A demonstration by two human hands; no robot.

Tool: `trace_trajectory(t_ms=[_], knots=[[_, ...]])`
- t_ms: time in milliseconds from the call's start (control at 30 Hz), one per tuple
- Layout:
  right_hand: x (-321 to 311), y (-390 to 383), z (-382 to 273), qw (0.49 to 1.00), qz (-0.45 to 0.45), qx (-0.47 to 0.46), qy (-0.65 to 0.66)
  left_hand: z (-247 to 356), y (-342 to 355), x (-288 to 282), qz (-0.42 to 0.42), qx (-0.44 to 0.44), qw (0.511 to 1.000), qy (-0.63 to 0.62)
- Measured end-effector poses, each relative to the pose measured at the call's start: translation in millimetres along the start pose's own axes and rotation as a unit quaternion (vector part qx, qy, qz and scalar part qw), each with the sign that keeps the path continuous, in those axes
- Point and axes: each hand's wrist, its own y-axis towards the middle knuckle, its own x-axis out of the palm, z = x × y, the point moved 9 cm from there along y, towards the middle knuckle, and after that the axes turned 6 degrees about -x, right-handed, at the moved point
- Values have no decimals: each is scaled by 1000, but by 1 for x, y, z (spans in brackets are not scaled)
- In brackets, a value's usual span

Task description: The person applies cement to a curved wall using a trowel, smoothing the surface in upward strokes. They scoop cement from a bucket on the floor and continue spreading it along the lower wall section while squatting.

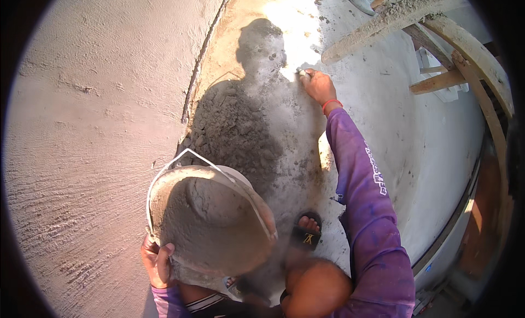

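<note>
While bucket [210,225] of mortar is steadied at rim by left hand [157,259], fingers clamped on it, small pale lump is pinched in right hand [317,86] against floor [383,110] beside mortar heap [232,132]. Spreading step judged underway; more mortar likely needed next.

- The right hand [318,86] closes over a small pale object [301,72] at upper centre; only a sliver shows, so its kind cannot be told.
- The left hand [157,259] grips the mortar-caked bucket [210,222] at lower left; the rim hides most of its fingers.
- The bucket covers the floor beneath it and part of the mortar heap [229,129].
- The sandalled foot [307,229] shows only its toes; the knee [317,288] blocks the rest.
- The plank frame [465,50] at upper right runs off the dark rim.
- The lower right corner is dim and blurred.
</note>
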Motion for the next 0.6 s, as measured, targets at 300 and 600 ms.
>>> trace_trajectory(t_ms=[300,600], knots=[[-16,-121,-143,975,-52,-195,-91,-5,-2,1,4,-19,1000,-1],[-28,-144,-9,997,67,-28,30,-2,-5,4,9,-16,1000,-3]])
